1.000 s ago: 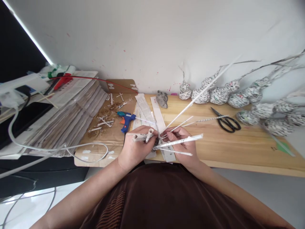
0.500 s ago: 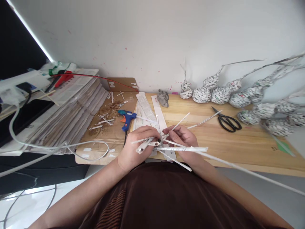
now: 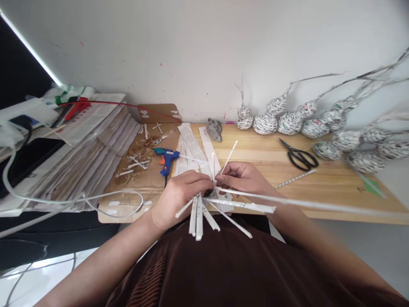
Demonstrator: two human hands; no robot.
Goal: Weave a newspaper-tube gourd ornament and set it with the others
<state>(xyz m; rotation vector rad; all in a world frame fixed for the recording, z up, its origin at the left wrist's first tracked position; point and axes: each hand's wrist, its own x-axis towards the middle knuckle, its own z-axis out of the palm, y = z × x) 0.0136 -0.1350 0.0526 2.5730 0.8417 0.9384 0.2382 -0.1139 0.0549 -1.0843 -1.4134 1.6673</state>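
A smooth, wood-grained table (image 3: 255,147) is lined along its back right with knobbly, gourd-shaped paper weavings (image 3: 265,123). Above its front edge, rolled-paper tubes (image 3: 199,221) are splayed like spokes, gripped near their hub by the left hand's (image 3: 180,192) curled fingers. By the right hand (image 3: 244,177), knuckles bent, a tube is pinched; which one cannot be told. Black scissors (image 3: 300,156) are laid beyond, right; a blue glue gun (image 3: 169,161), left.
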